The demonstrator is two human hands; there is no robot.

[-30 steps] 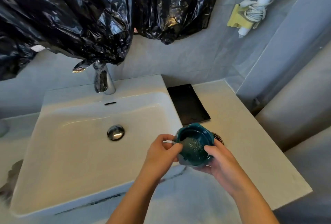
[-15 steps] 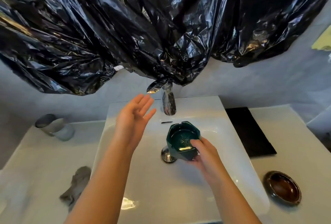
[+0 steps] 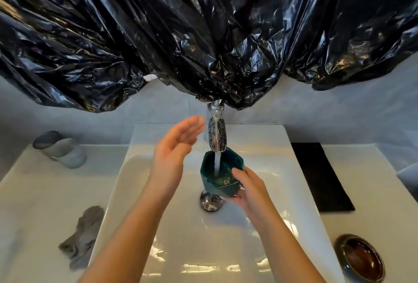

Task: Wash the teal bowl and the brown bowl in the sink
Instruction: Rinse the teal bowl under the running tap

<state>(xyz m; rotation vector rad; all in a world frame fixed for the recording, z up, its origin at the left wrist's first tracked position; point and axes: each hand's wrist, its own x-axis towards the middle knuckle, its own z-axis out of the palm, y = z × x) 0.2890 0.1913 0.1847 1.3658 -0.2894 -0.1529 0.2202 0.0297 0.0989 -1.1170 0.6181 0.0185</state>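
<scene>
My right hand grips the teal bowl over the middle of the white sink, thumb inside its rim. Water runs from the chrome faucet straight into the bowl, which holds speckled residue. My left hand is raised beside the faucet with fingers spread, holding nothing. The brown bowl sits on the counter at the near right, upright.
Black plastic sheeting hangs low over the faucet. A black mat lies right of the sink. At the left are a grey cup on its side and a crumpled grey cloth. The chrome drain sits under the bowl.
The teal bowl was carried from the counter edge to under the faucet. My left hand let go of it and rose beside the tap. Water now runs into the bowl.
</scene>
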